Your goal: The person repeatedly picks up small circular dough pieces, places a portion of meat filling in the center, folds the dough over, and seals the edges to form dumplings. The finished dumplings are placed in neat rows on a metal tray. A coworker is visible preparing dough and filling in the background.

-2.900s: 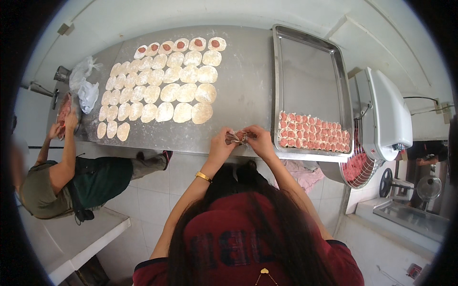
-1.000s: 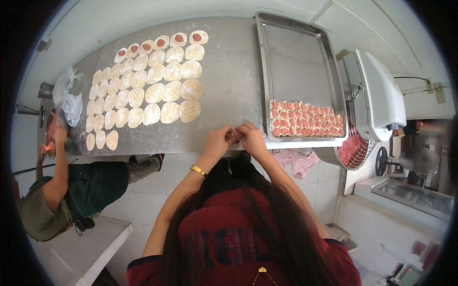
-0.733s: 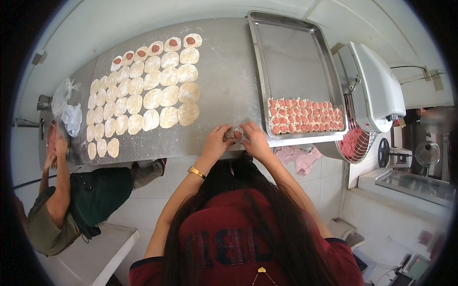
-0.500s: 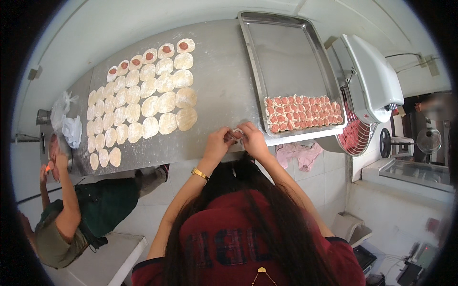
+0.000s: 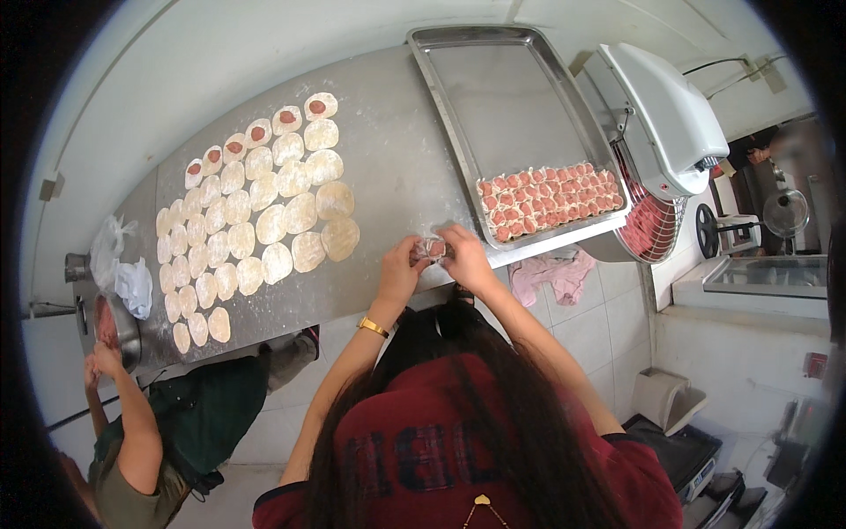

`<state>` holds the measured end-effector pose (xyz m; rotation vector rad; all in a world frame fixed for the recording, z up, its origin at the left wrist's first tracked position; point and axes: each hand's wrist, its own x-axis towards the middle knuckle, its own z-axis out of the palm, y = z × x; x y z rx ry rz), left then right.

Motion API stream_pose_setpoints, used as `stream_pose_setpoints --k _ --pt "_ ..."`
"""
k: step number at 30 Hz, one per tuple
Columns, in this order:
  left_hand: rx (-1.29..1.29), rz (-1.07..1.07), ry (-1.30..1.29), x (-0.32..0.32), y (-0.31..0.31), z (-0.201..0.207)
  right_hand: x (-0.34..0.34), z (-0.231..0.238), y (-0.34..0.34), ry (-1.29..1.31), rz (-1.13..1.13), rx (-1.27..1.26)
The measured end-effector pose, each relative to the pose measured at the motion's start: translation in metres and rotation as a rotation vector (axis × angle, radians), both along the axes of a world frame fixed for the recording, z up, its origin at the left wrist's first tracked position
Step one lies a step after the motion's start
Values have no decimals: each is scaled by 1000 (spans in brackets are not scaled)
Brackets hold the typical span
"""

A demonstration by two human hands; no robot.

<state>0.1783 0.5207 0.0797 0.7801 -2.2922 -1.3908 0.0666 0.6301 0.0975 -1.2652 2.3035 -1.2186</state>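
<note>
Between both my hands, above the table's front edge, is a small open-topped dumpling (image 5: 432, 249) with pink meat showing inside pale, gathered dough. My left hand (image 5: 402, 267) pinches it from the left. From the right, the fingers of my right hand (image 5: 467, 261) close round it. Flattened dough wrappers (image 5: 266, 195) lie in rows to the left, dusted with flour. Lumps of meat (image 5: 287, 116) sit on several wrappers of the far row. Right of my hands, a metal tray (image 5: 451, 141) bears tight rows of finished dumplings (image 5: 546, 199) along its near end.
A white mixer (image 5: 665, 123) with pink meat (image 5: 650, 227) in its bowl stands beyond the tray. At the far left, a co-worker's hands (image 5: 104, 360) are at a metal bowl (image 5: 129, 339) of meat, near white plastic bags (image 5: 132, 286). A pink cloth (image 5: 553, 275) hangs below the table edge.
The view has turned slightly. In my hands the dumpling's meat now faces up more plainly. The co-worker's hands have come together at the bowl's near edge.
</note>
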Motion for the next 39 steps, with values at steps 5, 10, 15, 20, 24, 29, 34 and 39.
stream_pose_setpoints --k 5,10,15,20,24,29,34,39 --pt "-91 -49 45 1 -2 -12 8 -9 1 -106 -44 76" --pt "-65 -71 45 5 -7 -19 7 6 2 -30 9 189" --pt "118 58 48 19 -14 -26 14 6 2 261 90 154" --pt "898 225 69 17 -12 -2 1 8 -6 -17 155 86" --pt "1388 216 226 -2 6 32 -10 40 -11 -187 272 -27" --pt "1305 250 280 -25 22 18 -37 57 1 -34 346 -45" --pt "1218 243 291 -57 42 49 -151 75 54 -38 223 -102" --pt "936 529 321 -58 45 30 -303 88 131 104 -15 -7"
